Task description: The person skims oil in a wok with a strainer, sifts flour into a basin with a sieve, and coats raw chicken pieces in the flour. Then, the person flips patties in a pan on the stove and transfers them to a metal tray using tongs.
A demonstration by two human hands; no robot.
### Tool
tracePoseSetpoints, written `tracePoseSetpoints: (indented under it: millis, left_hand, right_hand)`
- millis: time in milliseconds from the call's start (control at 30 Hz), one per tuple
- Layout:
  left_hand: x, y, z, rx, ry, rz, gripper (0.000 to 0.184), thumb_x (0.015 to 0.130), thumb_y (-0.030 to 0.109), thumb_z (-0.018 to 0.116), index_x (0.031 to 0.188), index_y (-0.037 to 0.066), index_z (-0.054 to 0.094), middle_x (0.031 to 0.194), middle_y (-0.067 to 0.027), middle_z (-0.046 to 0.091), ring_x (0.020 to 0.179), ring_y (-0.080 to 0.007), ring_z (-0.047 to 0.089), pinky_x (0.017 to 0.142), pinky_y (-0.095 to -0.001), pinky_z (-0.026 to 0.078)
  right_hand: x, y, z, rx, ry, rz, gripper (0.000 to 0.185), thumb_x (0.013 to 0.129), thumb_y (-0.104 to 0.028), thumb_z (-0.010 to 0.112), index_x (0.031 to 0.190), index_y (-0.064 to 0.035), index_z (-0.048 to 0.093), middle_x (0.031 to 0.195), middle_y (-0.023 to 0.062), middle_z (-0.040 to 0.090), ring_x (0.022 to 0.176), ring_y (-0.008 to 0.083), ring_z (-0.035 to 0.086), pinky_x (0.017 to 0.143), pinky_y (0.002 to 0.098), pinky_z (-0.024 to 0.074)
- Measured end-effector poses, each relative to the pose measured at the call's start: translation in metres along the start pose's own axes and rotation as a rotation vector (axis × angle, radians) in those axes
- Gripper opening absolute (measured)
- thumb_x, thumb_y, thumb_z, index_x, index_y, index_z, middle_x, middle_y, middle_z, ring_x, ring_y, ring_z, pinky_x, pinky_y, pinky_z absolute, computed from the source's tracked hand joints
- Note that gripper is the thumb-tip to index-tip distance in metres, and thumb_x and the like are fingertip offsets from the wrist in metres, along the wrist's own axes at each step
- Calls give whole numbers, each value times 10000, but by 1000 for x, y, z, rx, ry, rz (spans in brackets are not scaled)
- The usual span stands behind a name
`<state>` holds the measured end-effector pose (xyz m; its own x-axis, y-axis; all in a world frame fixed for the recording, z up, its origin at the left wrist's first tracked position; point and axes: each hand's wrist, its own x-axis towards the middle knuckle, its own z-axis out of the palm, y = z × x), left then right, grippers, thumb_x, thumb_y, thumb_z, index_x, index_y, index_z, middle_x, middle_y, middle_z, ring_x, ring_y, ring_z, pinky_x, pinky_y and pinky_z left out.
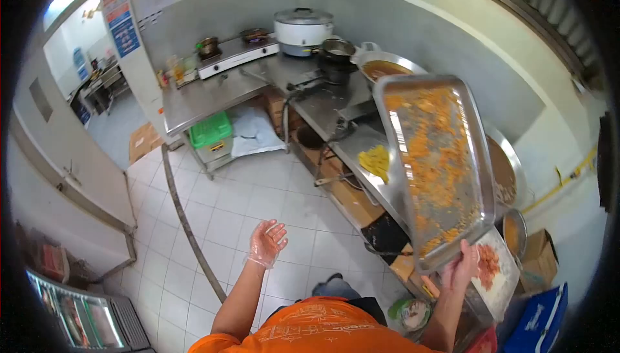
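My right hand (pixel 460 268) grips the lower edge of a large metal tray (pixel 445 159), which is tilted up and has orange crumbs and sauce smeared over its inside. In a clear plastic glove, my left hand (pixel 267 243) hangs over the tiled floor, fingers apart and holding nothing. Just below the metal tray, a white tray (pixel 504 275) carries reddish pieces on white powder. Behind the metal tray are a wide pan of brown sauce (pixel 385 69) and a large bowl with brownish contents (pixel 502 166), partly hidden.
Along the wall runs a steel counter (pixel 213 103) with a gas stove (pixel 239 56), a rice cooker (pixel 303 30) and a yellow cloth (pixel 374 161). A green-lidded box (pixel 210 131) sits beneath. A blue bag (pixel 537 324) is at the lower right; a hose (pixel 183 217) crosses the floor.
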<state>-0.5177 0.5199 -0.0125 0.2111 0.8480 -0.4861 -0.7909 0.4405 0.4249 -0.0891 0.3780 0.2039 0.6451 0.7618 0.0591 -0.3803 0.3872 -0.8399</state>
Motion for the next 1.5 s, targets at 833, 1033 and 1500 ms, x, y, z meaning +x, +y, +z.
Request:
tracePoseSetpoints:
  millis: [833,1033,1500]
  left_hand:
    - [35,126,-334,-401,1143,-18,307,876,387,595,1084,165,553,837,-70,568,648,-223,549,551,-398,425]
    - [174,244,-359,-181,1071,-97,350,880,393,577,1116,140,524,981,-107,615,769,-284,595,650,-471,461]
    - [343,546,-261,43,1102,-5,140,863,238,562,809,124,502,632,-23,485,487,-168,491,397,-303,338]
  right_hand:
    - [244,849,695,-246,-724,858,175,910,-94,546,1026,33,510,947,172,616,775,277,658,729,466,600]
    - [264,921,770,-356,-681,936,278,893,-132,624,1071,55,524,911,133,568,808,278,616,664,479,600]
    - [591,891,833,-1736,-879,21,1023,673,-464,807,1415,41,315,1409,305,375,1271,429,429,1033,472,397]
